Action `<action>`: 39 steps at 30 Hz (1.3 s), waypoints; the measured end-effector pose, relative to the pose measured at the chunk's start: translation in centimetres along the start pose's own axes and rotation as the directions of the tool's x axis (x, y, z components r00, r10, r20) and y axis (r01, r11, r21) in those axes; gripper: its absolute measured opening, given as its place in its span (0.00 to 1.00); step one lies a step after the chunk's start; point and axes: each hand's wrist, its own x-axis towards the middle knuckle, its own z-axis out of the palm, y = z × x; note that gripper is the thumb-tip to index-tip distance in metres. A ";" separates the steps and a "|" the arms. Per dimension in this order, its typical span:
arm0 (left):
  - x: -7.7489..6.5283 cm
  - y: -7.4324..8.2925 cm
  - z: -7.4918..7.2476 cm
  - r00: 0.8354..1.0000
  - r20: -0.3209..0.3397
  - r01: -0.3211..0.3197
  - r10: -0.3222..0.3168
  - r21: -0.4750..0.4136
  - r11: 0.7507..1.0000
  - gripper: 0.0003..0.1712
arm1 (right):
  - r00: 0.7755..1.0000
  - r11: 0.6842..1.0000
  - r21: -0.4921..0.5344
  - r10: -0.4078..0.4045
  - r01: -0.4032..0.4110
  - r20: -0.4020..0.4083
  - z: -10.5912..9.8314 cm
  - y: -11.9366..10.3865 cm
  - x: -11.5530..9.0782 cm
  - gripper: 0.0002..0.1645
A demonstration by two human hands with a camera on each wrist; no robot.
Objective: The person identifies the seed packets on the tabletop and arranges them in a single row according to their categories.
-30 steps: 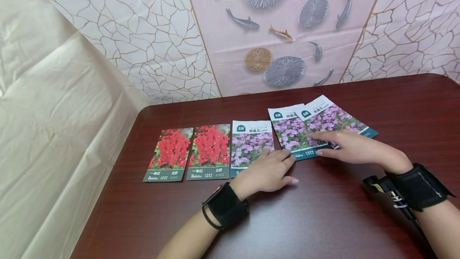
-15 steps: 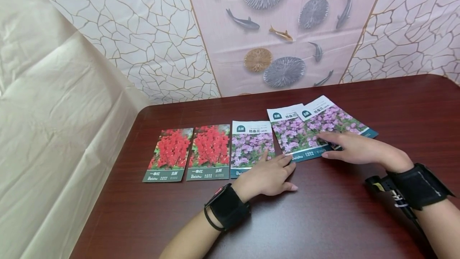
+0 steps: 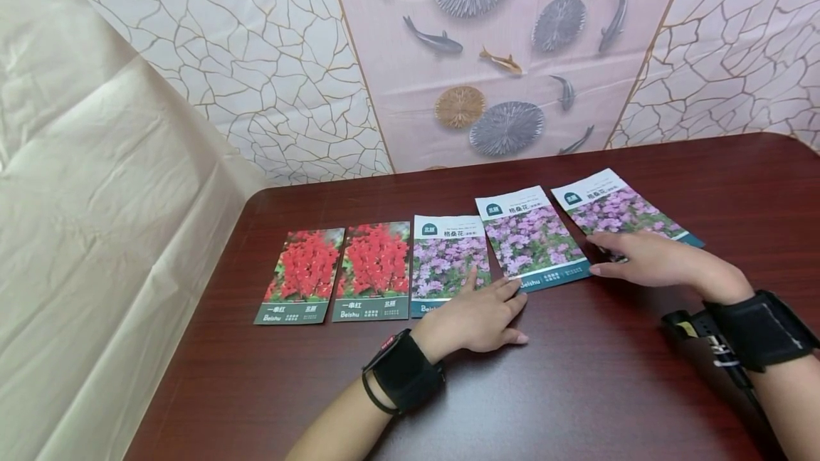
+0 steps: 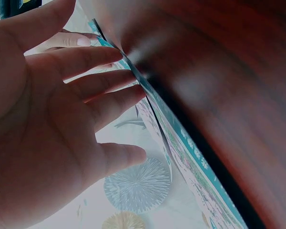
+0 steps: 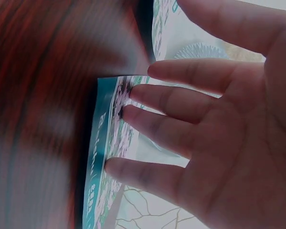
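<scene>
Three purple-flower seed packets lie face up on the table. My left hand (image 3: 477,315), fingers spread, touches the lower edge of the middle tilted packet (image 3: 532,233); it also overlaps the lower corner of the left purple packet (image 3: 448,255). In the left wrist view its fingertips (image 4: 139,90) meet a teal packet edge. My right hand (image 3: 660,262) rests its fingertips on the rightmost purple packet (image 3: 618,212) and covers its lower part. The right wrist view shows those straight fingers (image 5: 157,126) pressing that packet's face (image 5: 117,124) near its teal band.
Two red-flower seed packets, one (image 3: 304,265) at the far left and one (image 3: 376,262) beside it, continue the row. The dark red-brown table (image 3: 544,397) meets a patterned cloth backdrop (image 3: 295,55) behind and a cream cloth (image 3: 96,233) at left.
The right hand has slid the rightmost purple packet to the right, off the middle one, and a gap now shows between them. The left hand has spread its fingers and stayed nearly in place.
</scene>
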 end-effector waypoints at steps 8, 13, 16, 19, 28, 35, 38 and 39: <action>-0.1 0.0 0.1 1.000 -0.010 -0.012 0.012 -0.011 1.000 0.36 | 0.996 0.999 -0.023 -0.034 0.032 -0.079 0.1 -0.7 -0.1 0.36; -0.2 -0.1 0.1 1.000 -0.017 -0.021 0.020 -0.003 1.000 0.36 | 0.986 0.991 -0.008 -0.131 0.131 -0.103 0.4 -1.2 -0.1 0.33; -0.2 -0.2 0.1 1.000 -0.013 -0.028 0.028 -0.004 1.000 0.36 | 0.979 0.984 0.008 -0.178 0.179 -0.095 0.5 -1.4 -0.1 0.31; -0.4 -0.2 0.0 0.999 -0.004 -0.039 0.039 -0.013 0.999 0.36 | 0.975 0.978 0.011 -0.209 0.210 -0.075 0.7 -1.5 0.0 0.30; -0.9 -0.5 -0.2 0.997 0.008 -0.077 0.077 -0.027 0.997 0.33 | 0.980 0.980 0.001 -0.200 0.200 -0.013 0.7 -1.8 0.0 0.30; -1.2 -0.5 -0.4 0.996 0.017 -0.089 0.090 -0.025 0.996 0.33 | 0.983 0.983 0.009 -0.183 0.183 0.027 0.6 -2.0 -0.2 0.30; -1.2 -0.5 -0.4 0.995 0.014 -0.097 0.097 -0.046 0.994 0.31 | 0.982 0.983 0.034 -0.181 0.180 0.044 0.6 -2.1 -0.3 0.30; -1.2 -0.6 -0.4 0.995 0.012 -0.097 0.098 -0.063 0.993 0.30 | 0.983 0.983 0.041 -0.179 0.177 0.050 0.6 -2.1 -0.3 0.30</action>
